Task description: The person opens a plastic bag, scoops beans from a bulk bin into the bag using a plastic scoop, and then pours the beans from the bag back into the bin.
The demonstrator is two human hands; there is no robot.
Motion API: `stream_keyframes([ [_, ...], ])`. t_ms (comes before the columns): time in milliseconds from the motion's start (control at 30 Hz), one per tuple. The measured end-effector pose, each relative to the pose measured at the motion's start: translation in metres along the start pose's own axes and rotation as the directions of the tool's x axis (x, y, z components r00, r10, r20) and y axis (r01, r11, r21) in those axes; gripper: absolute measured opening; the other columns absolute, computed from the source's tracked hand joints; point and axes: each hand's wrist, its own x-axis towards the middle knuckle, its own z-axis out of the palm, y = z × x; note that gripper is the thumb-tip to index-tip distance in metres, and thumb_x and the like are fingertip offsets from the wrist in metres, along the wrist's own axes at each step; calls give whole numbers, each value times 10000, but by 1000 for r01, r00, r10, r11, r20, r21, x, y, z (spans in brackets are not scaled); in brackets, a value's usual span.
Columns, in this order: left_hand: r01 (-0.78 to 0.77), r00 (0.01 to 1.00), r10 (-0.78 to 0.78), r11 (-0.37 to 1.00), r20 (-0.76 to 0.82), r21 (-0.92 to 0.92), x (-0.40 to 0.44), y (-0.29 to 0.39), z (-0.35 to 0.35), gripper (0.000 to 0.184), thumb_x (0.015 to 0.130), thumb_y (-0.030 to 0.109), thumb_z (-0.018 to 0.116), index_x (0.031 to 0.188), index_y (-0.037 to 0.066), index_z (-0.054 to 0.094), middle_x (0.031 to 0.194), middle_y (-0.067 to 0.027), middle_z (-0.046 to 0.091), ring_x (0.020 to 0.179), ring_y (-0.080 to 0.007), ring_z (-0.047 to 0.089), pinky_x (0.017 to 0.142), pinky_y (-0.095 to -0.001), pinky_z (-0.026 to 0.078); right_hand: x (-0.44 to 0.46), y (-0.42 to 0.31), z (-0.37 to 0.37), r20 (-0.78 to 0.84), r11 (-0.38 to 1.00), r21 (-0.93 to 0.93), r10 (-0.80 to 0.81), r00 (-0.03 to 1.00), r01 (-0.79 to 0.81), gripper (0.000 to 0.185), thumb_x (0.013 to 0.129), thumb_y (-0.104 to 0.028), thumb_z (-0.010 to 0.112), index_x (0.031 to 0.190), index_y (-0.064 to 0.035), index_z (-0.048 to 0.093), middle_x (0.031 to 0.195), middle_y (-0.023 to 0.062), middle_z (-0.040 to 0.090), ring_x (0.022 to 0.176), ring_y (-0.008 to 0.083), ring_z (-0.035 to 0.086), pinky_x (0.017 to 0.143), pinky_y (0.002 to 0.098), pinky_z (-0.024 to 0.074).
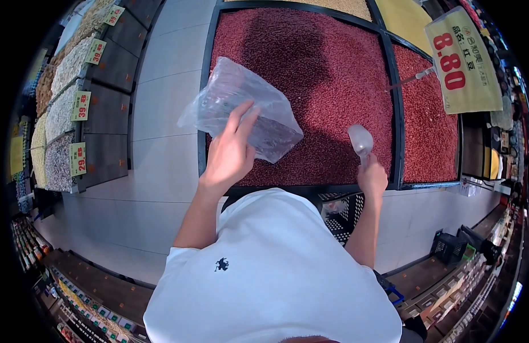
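Note:
A clear plastic bag hangs from my left hand, its fingers closed on the near side of the bag. Beneath it lies a wide bin of small red beans, part of which is dark with shadow. My right hand grips the handle of a pale translucent scoop. The scoop is over the near right part of the beans; whether its bowl touches them I cannot tell. I make out no beans inside the bag.
Dark dividers frame the bin, and lighter red beans or nuts fill the one to the right. A yellow price sign sticks up there. A black basket is below the bin's near edge. Priced bulk bins stand left across the tiled floor.

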Motion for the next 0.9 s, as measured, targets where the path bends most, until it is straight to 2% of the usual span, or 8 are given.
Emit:
stream_keyframes([
  [67, -14, 1000, 14, 1000, -5, -8, 2, -1, 0, 728, 736, -107, 557, 1450, 36, 537, 1541, -172, 486, 1004, -422, 701, 836, -493, 602, -2, 1, -10, -20, 999, -20, -36, 999, 36, 411, 913, -247, 709, 1301, -152, 613, 1060, 216, 763, 982, 459, 734, 850, 561, 588],
  [300, -17, 1000, 16, 999, -7, -39, 8, -4, -1, 732, 737, -115, 555, 1452, 40, 544, 1541, -157, 497, 979, -407, 704, 821, -472, 599, -13, 5, -49, -67, 995, -74, -67, 995, 62, 329, 923, -258, 715, 1222, -133, 659, 975, 220, 764, 942, 448, 739, 836, 570, 584],
  [500, -82, 996, 80, 996, -49, -29, 11, -8, 2, 740, 732, -130, 557, 1454, 35, 546, 1532, -153, 513, 920, -382, 708, 782, -457, 598, -25, 24, -71, -64, 983, 120, -130, 989, 137, 417, 917, -230, 745, 1308, -100, 682, 1073, 238, 756, 1030, 450, 720, 886, 521, 570],
  [600, -60, 998, 58, 997, -28, -49, 13, -6, 1, 743, 733, -135, 564, 1456, 37, 546, 1537, -147, 514, 869, -367, 709, 768, -451, 595, -28, 39, -78, 11, 962, 251, -113, 994, 107, 485, 914, -182, 742, 1362, -20, 653, 1143, 260, 750, 1087, 406, 735, 932, 448, 558],
  [633, -56, 998, 55, 997, -23, -52, 13, -6, 1, 745, 734, -138, 568, 1457, 37, 546, 1540, -144, 515, 850, -362, 708, 766, -449, 595, -27, 50, -70, -50, 939, 288, -180, 983, 186, 431, 948, -166, 697, 1343, 4, 654, 1027, 211, 779, 918, 296, 765, 794, 379, 565],
  [733, -36, 999, 35, 997, -6, -67, 14, -5, 2, 741, 738, -144, 579, 1457, 35, 546, 1544, -140, 518, 804, -349, 705, 757, -439, 593, -31, 63, -68, 96, 851, 524, -94, 991, 30, 366, 1006, -175, 622, 1321, 6, 664, 900, 105, 754, 720, 139, 665, 634, 291, 506],
  [833, -36, 999, 36, 997, -2, -69, 15, -6, 4, 731, 743, -144, 591, 1452, 31, 550, 1547, -136, 522, 781, -337, 703, 744, -428, 591, -48, 51, -85, 225, 750, 654, -64, 972, -102, 343, 1042, -138, 537, 1320, 22, 660, 818, 62, 691, 681, 111, 604, 659, 286, 495],
  [900, -30, 1000, 30, 997, 1, -71, 15, -5, 4, 726, 747, -142, 602, 1450, 34, 558, 1553, -131, 523, 773, -317, 707, 730, -416, 589, -52, 66, -73, 196, 731, 679, -98, 976, -63, 358, 1061, -191, 526, 1329, 9, 655, 834, 35, 691, 645, 81, 565, 585, 254, 454],
])
